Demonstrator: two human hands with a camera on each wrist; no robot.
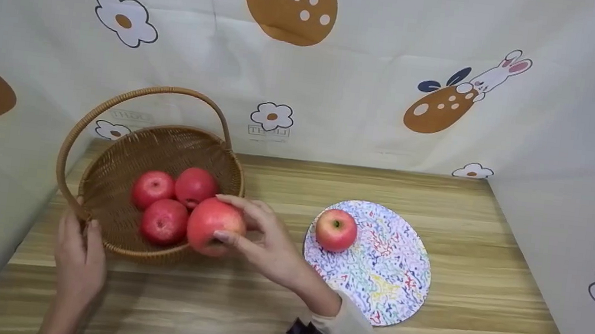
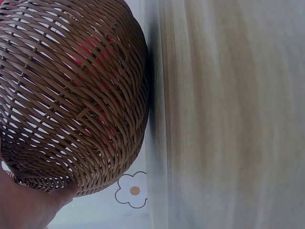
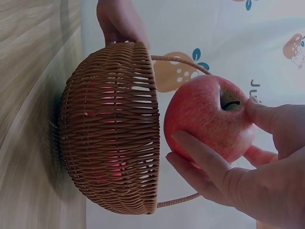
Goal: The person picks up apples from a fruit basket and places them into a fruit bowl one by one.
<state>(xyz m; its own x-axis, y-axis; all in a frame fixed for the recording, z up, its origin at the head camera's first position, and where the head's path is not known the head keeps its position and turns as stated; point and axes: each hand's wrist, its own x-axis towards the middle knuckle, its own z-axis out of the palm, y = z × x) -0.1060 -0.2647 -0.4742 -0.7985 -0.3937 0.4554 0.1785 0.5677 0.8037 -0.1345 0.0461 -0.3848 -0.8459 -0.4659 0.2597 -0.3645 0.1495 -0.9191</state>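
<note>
My right hand (image 1: 276, 257) grips a red apple (image 1: 208, 224) at the right front rim of a brown wicker basket (image 1: 111, 179). In the right wrist view this apple (image 3: 205, 121) is just above the rim, its stem turned towards the thumb. Three more red apples (image 1: 163, 223) lie together inside the basket; their red shows through the weave in both wrist views. With the left hand (image 1: 78, 265) I hold the basket's left rim near the foot of its arched handle (image 1: 172, 90). The left thumb (image 2: 66, 193) lies against the woven outside.
Right of the basket, a round plate (image 1: 388, 256) with a colourful squiggle pattern lies on the wood-grain table (image 1: 475, 299). One red apple (image 1: 336, 231) sits near its upper left edge. Printed cloth (image 1: 361, 96) rises behind the table and on both sides.
</note>
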